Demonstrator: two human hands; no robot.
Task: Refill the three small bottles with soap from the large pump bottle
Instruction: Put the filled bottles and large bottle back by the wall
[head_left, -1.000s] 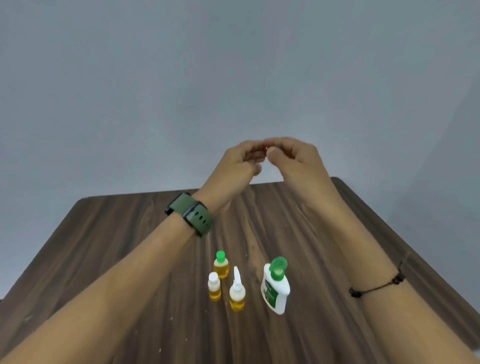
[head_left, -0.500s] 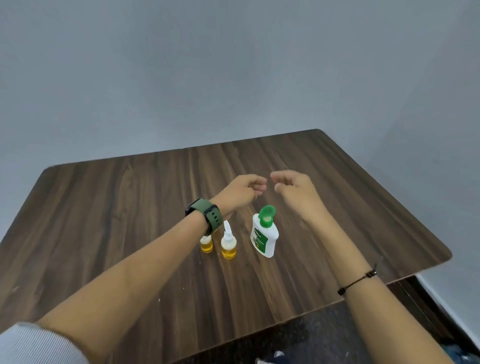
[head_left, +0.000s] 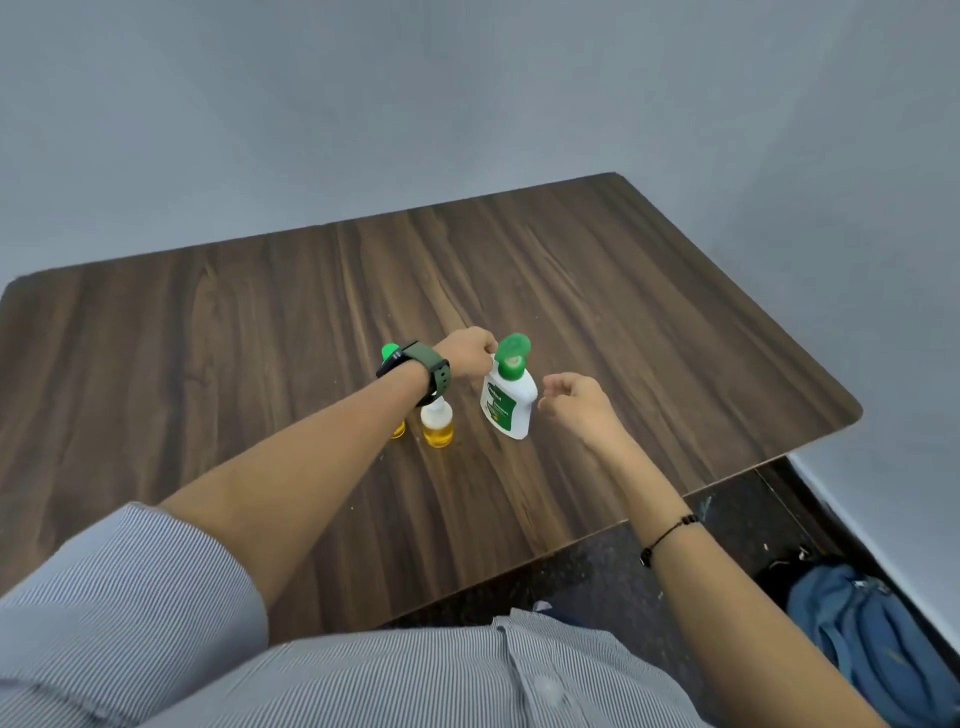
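On the bench (head_left: 649, 322), I see both hands at the big bottle (head_left: 508, 400).
Left hand (head_left: 467, 352), fingers curled, touches its green cap (head_left: 511, 356); whether it grips, I cannot tell. Right hand (head_left: 574, 400) hovers beside, loosely curled, holding nothing. Small bottles (head_left: 437, 423) stand left.

Large bottle (head_left: 508, 399) stands on counter (head_left: 649, 322), approx centre. Spout-top small bottle (head_left: 437, 423) just left of it, apart. Second small bottle (head_left: 398, 429) left of that, mostly hidden behind left forearm. Third small bottle (head_left: 388, 351) behind those two, only its cap showing past the wrist. Left hand (head_left: 467, 351) at large bottle's upper left; contact unclear. Right hand (head_left: 574, 400) just right of bottle, apart. Bag (head_left: 872, 639) on floor, right of counter.
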